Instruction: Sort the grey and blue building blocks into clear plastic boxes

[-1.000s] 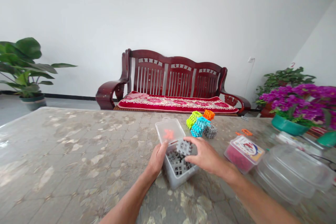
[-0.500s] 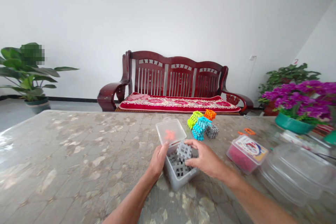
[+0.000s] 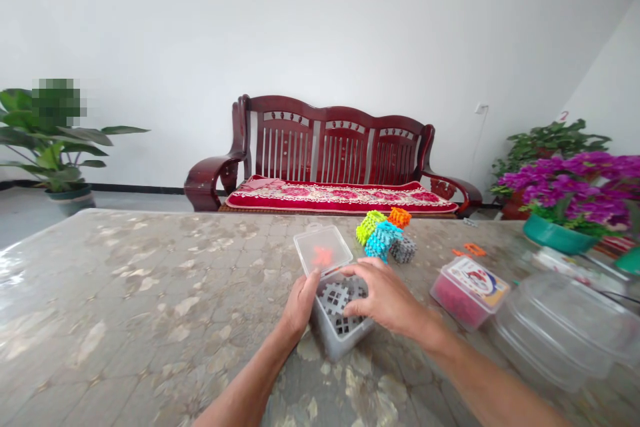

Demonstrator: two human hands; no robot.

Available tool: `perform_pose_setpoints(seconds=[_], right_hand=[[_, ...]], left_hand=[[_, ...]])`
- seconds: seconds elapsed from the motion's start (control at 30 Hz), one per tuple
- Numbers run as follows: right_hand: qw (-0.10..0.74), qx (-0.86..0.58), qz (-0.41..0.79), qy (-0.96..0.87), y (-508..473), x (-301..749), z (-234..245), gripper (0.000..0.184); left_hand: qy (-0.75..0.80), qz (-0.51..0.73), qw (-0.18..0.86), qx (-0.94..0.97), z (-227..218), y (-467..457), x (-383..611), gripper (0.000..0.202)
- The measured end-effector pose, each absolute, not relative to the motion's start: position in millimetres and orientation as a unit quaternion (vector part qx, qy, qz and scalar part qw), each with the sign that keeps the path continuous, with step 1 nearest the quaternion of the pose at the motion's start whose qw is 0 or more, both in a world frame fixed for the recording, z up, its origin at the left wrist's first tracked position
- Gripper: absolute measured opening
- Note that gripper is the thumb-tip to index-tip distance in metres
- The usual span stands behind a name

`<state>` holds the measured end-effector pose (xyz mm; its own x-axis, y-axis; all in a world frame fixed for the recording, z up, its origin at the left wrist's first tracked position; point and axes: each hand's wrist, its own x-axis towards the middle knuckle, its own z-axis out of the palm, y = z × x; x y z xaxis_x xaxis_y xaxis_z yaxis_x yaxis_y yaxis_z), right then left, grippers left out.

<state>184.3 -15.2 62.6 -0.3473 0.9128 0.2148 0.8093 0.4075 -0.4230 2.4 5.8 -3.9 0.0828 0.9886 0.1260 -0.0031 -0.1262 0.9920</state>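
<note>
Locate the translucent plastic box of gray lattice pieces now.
The box is on the gray patterned table, low and just right of centre in the head view, left hand at its left side, right hand over its right part.

"What sort of room would you call this?"

"A home, most likely its sitting room. There's a carved, dark-red wooden settee in front of a plain white wall, with a red floral seat cover spread along it."

"Couldn't it be an office?"

"The rest looks domestic too: a broad-leaved potted plant on the floor at left, purple flowers in a teal bowl at right, and a flower-patterned tabletop."
</note>
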Motion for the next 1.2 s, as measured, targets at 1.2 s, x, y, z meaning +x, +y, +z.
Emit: perform_pose_setpoints(seconds=[1.2], right_hand=[[0.222,-0.495,0.058,-0.838,-9.9,186.5,51.7,0.014]], left_hand=[[0.421,0.505,0.491,0.571,-3.2,7.3,3.2,0.050]])
